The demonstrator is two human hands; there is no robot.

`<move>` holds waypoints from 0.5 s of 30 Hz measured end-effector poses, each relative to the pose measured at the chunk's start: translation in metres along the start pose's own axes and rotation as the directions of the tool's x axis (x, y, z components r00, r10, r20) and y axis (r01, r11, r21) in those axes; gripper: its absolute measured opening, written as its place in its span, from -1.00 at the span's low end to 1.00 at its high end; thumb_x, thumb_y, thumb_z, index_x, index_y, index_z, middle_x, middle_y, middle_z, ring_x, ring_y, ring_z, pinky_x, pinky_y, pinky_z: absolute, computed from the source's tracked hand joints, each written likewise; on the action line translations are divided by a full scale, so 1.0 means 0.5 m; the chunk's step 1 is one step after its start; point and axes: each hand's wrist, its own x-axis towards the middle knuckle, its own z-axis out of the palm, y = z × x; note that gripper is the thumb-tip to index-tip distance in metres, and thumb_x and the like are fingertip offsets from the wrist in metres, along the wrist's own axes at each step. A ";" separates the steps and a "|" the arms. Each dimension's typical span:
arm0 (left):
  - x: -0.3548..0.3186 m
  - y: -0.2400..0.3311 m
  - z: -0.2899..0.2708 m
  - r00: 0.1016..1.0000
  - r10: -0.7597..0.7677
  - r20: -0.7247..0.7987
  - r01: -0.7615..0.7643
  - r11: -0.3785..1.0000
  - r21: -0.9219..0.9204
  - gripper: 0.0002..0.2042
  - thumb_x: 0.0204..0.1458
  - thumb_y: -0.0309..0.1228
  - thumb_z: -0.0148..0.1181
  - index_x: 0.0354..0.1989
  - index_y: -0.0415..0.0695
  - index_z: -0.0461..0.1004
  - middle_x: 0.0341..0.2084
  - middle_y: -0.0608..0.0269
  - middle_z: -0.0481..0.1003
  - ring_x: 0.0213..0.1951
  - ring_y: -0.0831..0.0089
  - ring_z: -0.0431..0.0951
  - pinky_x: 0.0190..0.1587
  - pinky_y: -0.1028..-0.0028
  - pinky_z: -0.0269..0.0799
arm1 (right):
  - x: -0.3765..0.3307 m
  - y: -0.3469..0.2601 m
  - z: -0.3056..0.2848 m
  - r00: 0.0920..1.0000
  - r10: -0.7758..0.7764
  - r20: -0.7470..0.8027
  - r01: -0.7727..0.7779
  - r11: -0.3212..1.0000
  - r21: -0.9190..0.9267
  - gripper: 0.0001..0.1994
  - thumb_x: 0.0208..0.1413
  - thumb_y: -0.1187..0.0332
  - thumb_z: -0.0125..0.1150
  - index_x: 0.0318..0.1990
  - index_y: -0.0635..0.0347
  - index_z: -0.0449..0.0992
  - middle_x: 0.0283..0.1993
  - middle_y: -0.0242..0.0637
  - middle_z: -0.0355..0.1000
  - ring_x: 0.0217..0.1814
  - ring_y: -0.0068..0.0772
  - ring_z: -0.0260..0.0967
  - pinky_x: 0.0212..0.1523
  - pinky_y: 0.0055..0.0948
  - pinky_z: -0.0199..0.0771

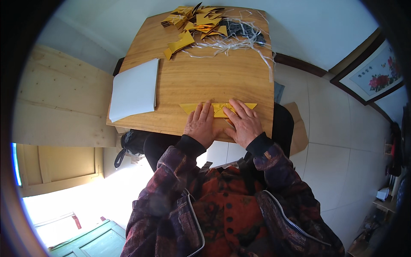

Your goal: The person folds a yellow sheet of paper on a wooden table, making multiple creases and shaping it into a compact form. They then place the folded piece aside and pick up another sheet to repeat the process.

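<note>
A long folded strip of gold paper (218, 111) with slanted ends lies near the front edge of the wooden table (197, 79). My left hand (201, 125) rests on its left half, fingers stretched forward and flat. On its right half lies my right hand (245, 124), fingers also stretched out and pressing the paper. The two thumbs come close together just in front of the strip. Neither hand grips anything. Fingers cover parts of the strip, so some of its creases are hidden.
A stack of white sheets (135, 91) lies at the table's left edge. Folded gold paper pieces (180, 45) are heaped at the far side, beside tangled whitish strings (231, 44) and a dark grey bundle (244, 31). A wooden panel (64, 98) stands left of the table.
</note>
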 end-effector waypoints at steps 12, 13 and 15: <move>-0.017 0.009 0.021 0.996 -0.016 -0.092 0.009 0.997 -0.076 -0.19 0.01 0.21 0.00 0.34 -0.08 0.14 0.36 -0.06 0.03 0.37 -0.06 0.00 0.34 0.00 -0.11 | 0.033 0.027 -0.019 0.968 0.196 -0.156 -0.111 0.894 0.435 -0.78 -0.05 0.46 0.29 -0.29 0.24 0.36 0.24 -0.04 0.25 0.12 0.02 0.30 0.08 -0.17 0.34; -0.017 0.010 0.019 0.997 -0.025 -0.075 0.019 0.997 -0.080 -0.20 0.02 0.22 -0.02 0.34 -0.08 0.15 0.36 -0.05 0.03 0.38 -0.06 -0.01 0.34 0.01 -0.11 | 0.041 0.025 -0.019 0.966 0.197 -0.165 -0.117 0.909 0.400 -0.80 -0.06 0.47 0.29 -0.32 0.24 0.37 0.23 -0.04 0.26 0.08 0.01 0.31 0.04 -0.17 0.35; -0.016 0.011 0.014 0.998 -0.041 -0.042 0.037 0.995 -0.088 -0.20 0.03 0.24 -0.05 0.34 -0.07 0.15 0.37 -0.05 0.03 0.38 -0.05 -0.02 0.34 0.01 -0.12 | 0.055 0.021 -0.020 0.963 0.204 -0.176 -0.136 0.932 0.337 -0.83 -0.07 0.48 0.30 -0.38 0.23 0.38 0.20 -0.06 0.29 -0.01 -0.02 0.33 -0.03 -0.19 0.36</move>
